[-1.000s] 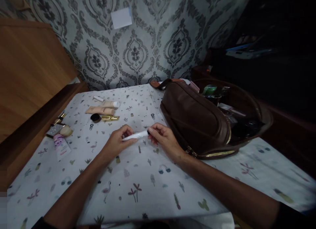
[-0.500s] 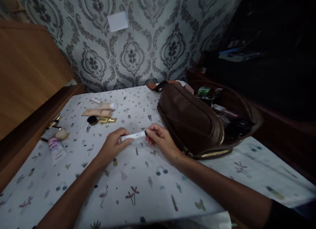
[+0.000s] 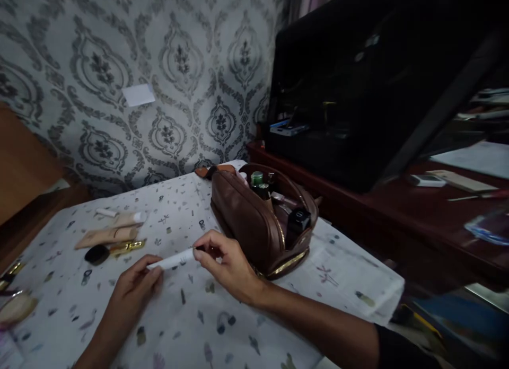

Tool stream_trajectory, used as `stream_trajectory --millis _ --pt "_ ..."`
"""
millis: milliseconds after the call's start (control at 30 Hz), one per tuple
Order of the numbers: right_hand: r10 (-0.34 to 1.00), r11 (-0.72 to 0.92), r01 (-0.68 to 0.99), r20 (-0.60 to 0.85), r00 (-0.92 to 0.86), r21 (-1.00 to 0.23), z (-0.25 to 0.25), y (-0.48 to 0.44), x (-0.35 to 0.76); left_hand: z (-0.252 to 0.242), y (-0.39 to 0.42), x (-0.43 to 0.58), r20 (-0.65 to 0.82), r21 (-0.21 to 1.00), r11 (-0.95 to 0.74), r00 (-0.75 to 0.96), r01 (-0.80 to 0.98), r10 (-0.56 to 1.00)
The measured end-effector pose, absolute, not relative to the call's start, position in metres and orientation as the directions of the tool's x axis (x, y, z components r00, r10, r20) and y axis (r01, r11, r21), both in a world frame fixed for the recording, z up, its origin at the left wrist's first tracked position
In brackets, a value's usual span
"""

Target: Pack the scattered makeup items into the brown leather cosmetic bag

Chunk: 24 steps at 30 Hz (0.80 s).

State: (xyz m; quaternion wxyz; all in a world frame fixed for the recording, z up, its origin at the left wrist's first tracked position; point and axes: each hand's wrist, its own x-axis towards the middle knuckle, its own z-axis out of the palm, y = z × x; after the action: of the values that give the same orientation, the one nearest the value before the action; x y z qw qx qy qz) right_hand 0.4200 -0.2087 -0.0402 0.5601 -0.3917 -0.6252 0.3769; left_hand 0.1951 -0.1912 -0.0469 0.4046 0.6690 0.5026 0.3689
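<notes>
A slim white tube with small print is held nearly level above the patterned tablecloth. My left hand is closed round its left end, thumb on top. At the other end my right hand pinches the tip, where a bit of dark shows; whether that is a cap, I cannot tell. Just beyond my right hand stands a brown toiletry bag, unzipped, with a green-topped bottle and a black box inside. Beige tubes, a black round jar and a gold tube lie past my left hand.
A compact-like round item sits at the table's left edge. Behind is a wall with patterned paper. On the right, a large dark screen stands on a reddish-brown cabinet. A wooden panel rises at left.
My view has swung to the right, bringing in more of the dark screen and cabinet. Both hands keep hold of the white tube.
</notes>
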Motion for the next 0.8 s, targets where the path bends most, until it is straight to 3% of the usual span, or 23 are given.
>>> stream_trajectory --millis 167,267,333,433,567,700,800 --pt "0.714 0.687 0.261 0.696 -0.071 -0.678 -0.013 -0.236 0.456 -0.037 -0.189 0.209 0.113 0.926 -0.211 0.304 0.314 0.946" --pt "0.555 0.766 0.417 0.830 -0.044 -0.490 0.003 -0.255 0.485 -0.025 -0.189 0.231 0.201 0.855 -0.361 0.403 0.372 0.893" --pt "0.514 0.719 0.531 0.858 0.030 -0.449 0.012 -0.265 0.506 -0.012 -0.191 0.254 0.307 0.702 -0.549 0.503 0.454 0.808" --pt "0.450 0.592 0.658 0.868 0.209 -0.466 0.018 -0.277 0.534 0.007 -0.196 0.297 0.512 0.346 -0.825 0.647 0.447 0.565" --pt "0.348 0.443 0.753 0.867 0.357 -0.488 0.017 -0.286 0.562 0.021 -0.196 0.349 0.581 -0.069 -0.933 0.774 0.354 0.251" --pt "0.308 0.347 0.813 0.876 0.372 -0.467 0.015 -0.289 0.580 0.020 -0.191 0.372 0.442 -0.216 -0.913 0.868 0.347 0.226" --pt "0.315 0.345 0.829 0.886 0.340 -0.440 0.012 -0.289 0.590 0.017 -0.190 0.371 0.452 -0.244 -0.901 0.864 0.358 0.220"
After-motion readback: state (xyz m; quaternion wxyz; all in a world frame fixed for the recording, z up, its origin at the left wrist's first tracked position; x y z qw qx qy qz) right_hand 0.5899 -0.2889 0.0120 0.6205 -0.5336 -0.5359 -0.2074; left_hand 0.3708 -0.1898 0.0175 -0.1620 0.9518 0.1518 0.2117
